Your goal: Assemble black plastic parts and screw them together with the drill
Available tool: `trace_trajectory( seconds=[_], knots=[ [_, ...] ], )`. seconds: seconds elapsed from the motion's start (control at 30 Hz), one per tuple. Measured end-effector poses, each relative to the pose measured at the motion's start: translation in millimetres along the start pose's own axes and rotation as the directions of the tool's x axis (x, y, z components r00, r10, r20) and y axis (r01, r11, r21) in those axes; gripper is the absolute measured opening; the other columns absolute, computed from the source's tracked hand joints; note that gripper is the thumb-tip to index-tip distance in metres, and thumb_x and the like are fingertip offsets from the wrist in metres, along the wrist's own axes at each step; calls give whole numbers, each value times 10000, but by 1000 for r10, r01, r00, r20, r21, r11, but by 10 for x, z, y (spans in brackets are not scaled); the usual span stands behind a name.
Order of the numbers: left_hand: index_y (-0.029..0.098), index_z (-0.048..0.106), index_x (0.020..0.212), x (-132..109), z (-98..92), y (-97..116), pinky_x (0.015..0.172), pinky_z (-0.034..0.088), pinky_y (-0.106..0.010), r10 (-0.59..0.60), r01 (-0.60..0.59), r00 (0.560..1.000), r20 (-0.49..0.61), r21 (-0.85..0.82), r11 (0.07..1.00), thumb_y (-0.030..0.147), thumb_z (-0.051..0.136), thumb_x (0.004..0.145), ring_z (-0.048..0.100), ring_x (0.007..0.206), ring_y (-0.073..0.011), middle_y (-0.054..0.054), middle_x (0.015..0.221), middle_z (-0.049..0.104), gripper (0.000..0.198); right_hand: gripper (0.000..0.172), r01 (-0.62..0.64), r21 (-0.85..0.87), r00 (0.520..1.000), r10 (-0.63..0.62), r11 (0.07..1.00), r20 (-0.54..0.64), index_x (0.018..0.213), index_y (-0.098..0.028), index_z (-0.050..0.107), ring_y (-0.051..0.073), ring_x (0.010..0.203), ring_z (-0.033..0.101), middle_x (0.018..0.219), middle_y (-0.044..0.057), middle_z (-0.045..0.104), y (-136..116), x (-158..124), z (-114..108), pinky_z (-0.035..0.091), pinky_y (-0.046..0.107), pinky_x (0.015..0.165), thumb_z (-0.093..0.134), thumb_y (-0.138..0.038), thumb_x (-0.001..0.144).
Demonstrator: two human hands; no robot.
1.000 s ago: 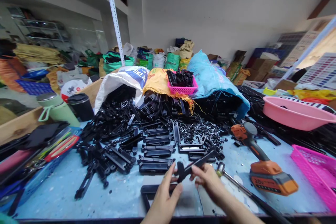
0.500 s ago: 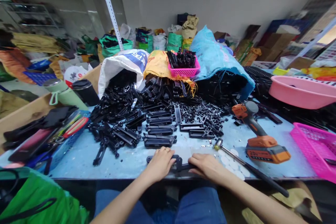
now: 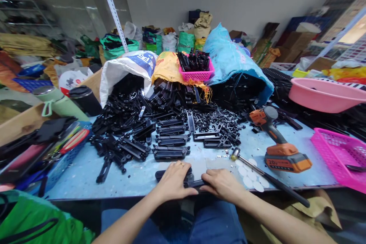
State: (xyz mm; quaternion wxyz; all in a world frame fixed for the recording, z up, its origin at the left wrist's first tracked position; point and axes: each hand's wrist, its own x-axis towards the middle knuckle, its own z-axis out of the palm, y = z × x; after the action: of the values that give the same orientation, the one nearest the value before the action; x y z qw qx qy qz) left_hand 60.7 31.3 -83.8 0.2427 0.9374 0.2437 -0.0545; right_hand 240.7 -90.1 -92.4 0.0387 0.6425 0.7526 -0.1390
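At the table's front edge my left hand [image 3: 174,181] lies closed over a black jointed plastic part [image 3: 160,175], its thumb stretched toward the right. My right hand [image 3: 221,185] pinches the end of a slim black arm [image 3: 196,183] that reaches out from under the left hand. Whether the two pieces are joined is hidden by my fingers. Just beyond the left hand lies a stack of similar black parts [image 3: 171,153] in rows. A hammer [image 3: 265,175] with a metal shaft and black grip rests right of my right hand, beside several white discs [image 3: 248,181].
A cordless drill [image 3: 281,150] stands on the right, near a pink basket [image 3: 328,156] and a pink basin [image 3: 326,97]. Piles of black parts [image 3: 122,118] and loose screws [image 3: 225,120] spill before the sacks [image 3: 237,57]. Left are a blue basket [image 3: 64,167] and a green bottle [image 3: 61,103].
The arm's right end has swung slightly toward me, and my left thumb has moved from the joint to extend along it. The view has shifted slightly.
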Motion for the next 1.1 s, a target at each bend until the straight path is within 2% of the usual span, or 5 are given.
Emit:
trace_trajectory(
  seconds=[0.27, 0.47, 0.7, 0.83, 1.1],
  knots=[
    [132, 455, 1035, -105, 145, -132, 821, 426, -383, 161, -171, 947, -279, -13, 985, 353, 650, 671, 497, 944, -221, -73, 1010, 524, 468, 203, 3, -186, 936, -68, 983, -345, 865, -183, 523, 199, 648, 484, 761, 27, 514, -230, -7, -111, 148, 311, 543, 492, -383, 877],
    [141, 477, 987, -81, 205, -219, 674, 445, -286, 316, -298, 823, -473, 115, 948, 315, 653, 710, 544, 805, -167, -40, 896, 555, 371, 275, 28, -217, 995, -47, 976, -84, 954, -183, 512, 218, 796, 519, 876, 41, 532, -227, 76, -394, 284, 336, 612, 389, -427, 922],
    [128, 502, 1028, 18, 75, 34, 844, 433, -397, 50, -49, 996, -74, 15, 999, 472, 620, 744, 505, 980, -232, -73, 1027, 532, 461, 368, 165, -117, 933, -194, 979, -304, 848, -164, 511, 179, 713, 447, 806, 27, 511, 179, 127, -6, 215, 309, 583, 356, -489, 921],
    [178, 409, 1271, 602, -187, 329, 1018, 334, -360, 125, -102, 979, -162, 143, 984, 356, 402, 908, 377, 1179, -180, -29, 1277, 430, 403, 346, 235, -5, 812, -199, 972, -549, 831, -133, 525, 156, 724, 390, 797, 33, 490, 374, 53, 325, 240, 283, 648, 401, -444, 917],
    [39, 576, 1066, 2068, -452, 330, 863, 436, -418, -113, 157, 974, -197, 226, 961, 87, 395, 832, 477, 1077, -271, -163, 1045, 545, 300, 289, 160, 119, 783, -52, 980, -620, 1024, -157, 523, 164, 815, 429, 926, 33, 537, 377, -31, 326, 311, 291, 702, 441, -408, 905]
  ],
)
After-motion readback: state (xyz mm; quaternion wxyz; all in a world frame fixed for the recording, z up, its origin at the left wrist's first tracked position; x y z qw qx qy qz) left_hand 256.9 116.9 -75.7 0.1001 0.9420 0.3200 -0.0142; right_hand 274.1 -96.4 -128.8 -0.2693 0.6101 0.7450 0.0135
